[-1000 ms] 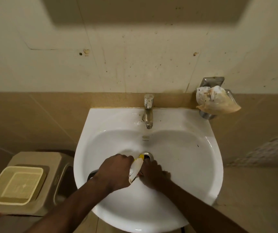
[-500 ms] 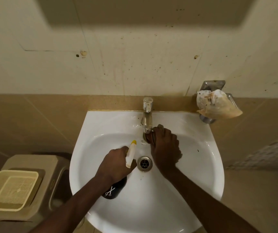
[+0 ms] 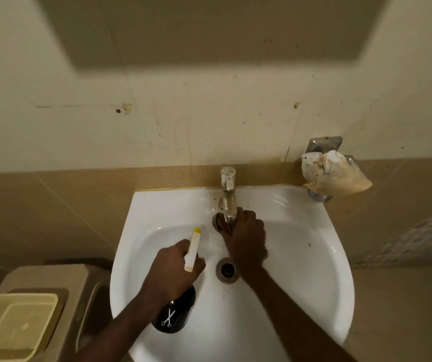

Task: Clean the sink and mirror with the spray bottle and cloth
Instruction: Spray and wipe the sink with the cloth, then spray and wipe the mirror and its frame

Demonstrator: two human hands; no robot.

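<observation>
The mirror itself does not show; only a dark rectangular shadow (image 3: 209,30) falls on the wall (image 3: 209,121) above the sink (image 3: 301,270). Both forearms run out of the bottom edge of the view. The left hand (image 3: 173,270) is curled round the neck of the spray bottle (image 3: 174,316), covering the trigger, so the finger placement there cannot be made out; the white nozzle (image 3: 192,250) with its yellow tip projects beyond the knuckles toward the back of the basin, and the dark bottle body (marked with a small white scissors emblem) hangs below the wrist over the front left of the bowl. The right hand (image 3: 246,239) is closed on a dark cloth (image 3: 220,223) at the spout end of the tap (image 3: 228,194); only a small bunched part of the cloth shows, the rest is hidden under the fingers, and whether it wraps the spout or merely presses against it cannot be told. The drain (image 3: 226,270) lies open to view just beside the right wrist. Dark specks mark the basin's right slope. At right, a wall-mounted metal holder (image 3: 324,146) carries a stained, crumpled item (image 3: 332,173) of uncertain material. At lower left, a beige bin (image 3: 87,283) with a pale tray (image 3: 19,322) on it is cut off by the frame.
</observation>
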